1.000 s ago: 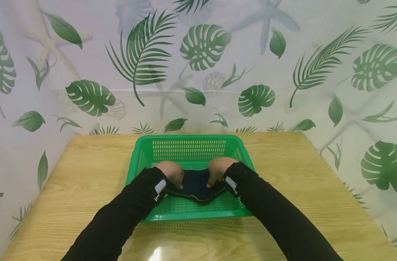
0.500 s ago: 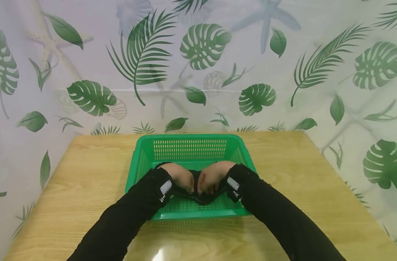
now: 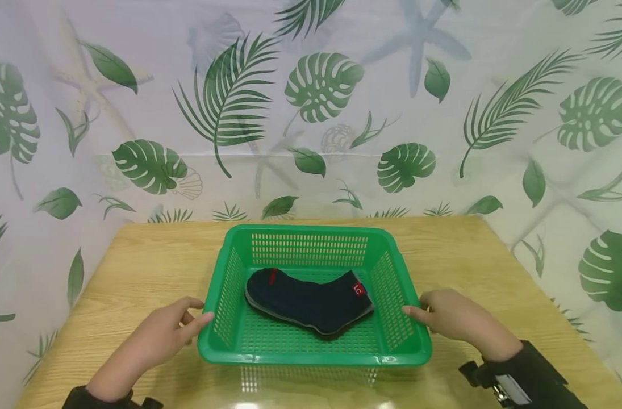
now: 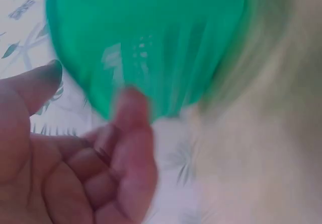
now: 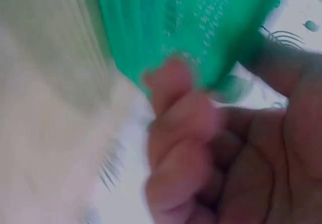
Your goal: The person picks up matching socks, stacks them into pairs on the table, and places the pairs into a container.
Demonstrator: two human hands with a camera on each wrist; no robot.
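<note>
A pair of dark navy socks (image 3: 303, 298), one stacked over the other, lies flat in a green plastic basket (image 3: 316, 358). A red tag lettered "LC" shows at the cuff, and a small red mark near the toe. My left hand (image 3: 159, 332) is at the basket's left rim, thumb tip overlapping the edge and fingers loosely bent; in the left wrist view the thumb stands slightly apart from the green wall. At the right rim my right hand (image 3: 451, 318) pinches the basket, thumb over the edge and fingers outside. Both wrist views are blurred.
The basket stands on a wood-grain table (image 3: 157, 255). A white cloth (image 3: 300, 187) printed with green leaves and starfish hangs behind it and along both sides. Black sleeves with wrist straps (image 3: 525, 380) cover the forearms.
Both hands have let go of the dark socks, left the basket's inside and moved outward to its opposite rims. The socks now lie in full view on the basket floor.
</note>
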